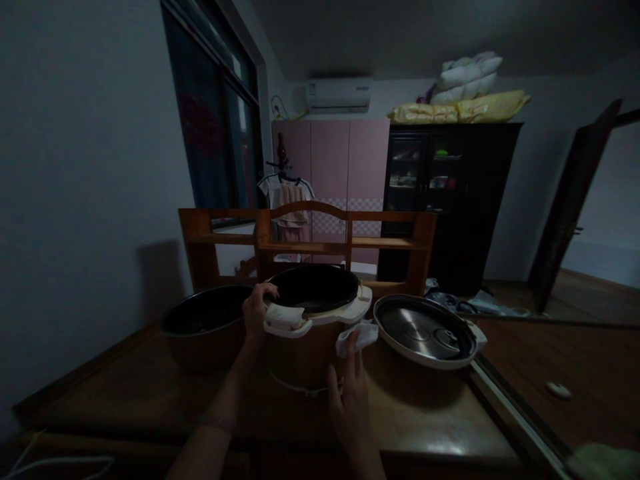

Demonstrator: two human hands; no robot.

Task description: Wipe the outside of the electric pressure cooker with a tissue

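An electric pressure cooker body (pixel 305 357) with a white rim and a dark, open top stands on the wooden desk. My left hand (pixel 257 310) grips its rim at the left, fingers curled over the edge beside the white handle. My right hand (pixel 353 400) is at the cooker's right front, holding a thin white wipe (pixel 363 338) with its fingertips beside the outer wall. The thumb is apart from the fingers. To the left is a dark inner pot (pixel 200 350). On the right lies the cooker lid (pixel 413 331), its metal inner side showing.
The wooden desk (pixel 425 427) carries a low shelf (pixel 305 247) along its back. A wall (pixel 90 200) and window (pixel 215 120) are at the left. Beyond stand a pink wardrobe (pixel 330 160) and a dark cabinet (pixel 450 220). A small white object (pixel 559 391) lies at the right.
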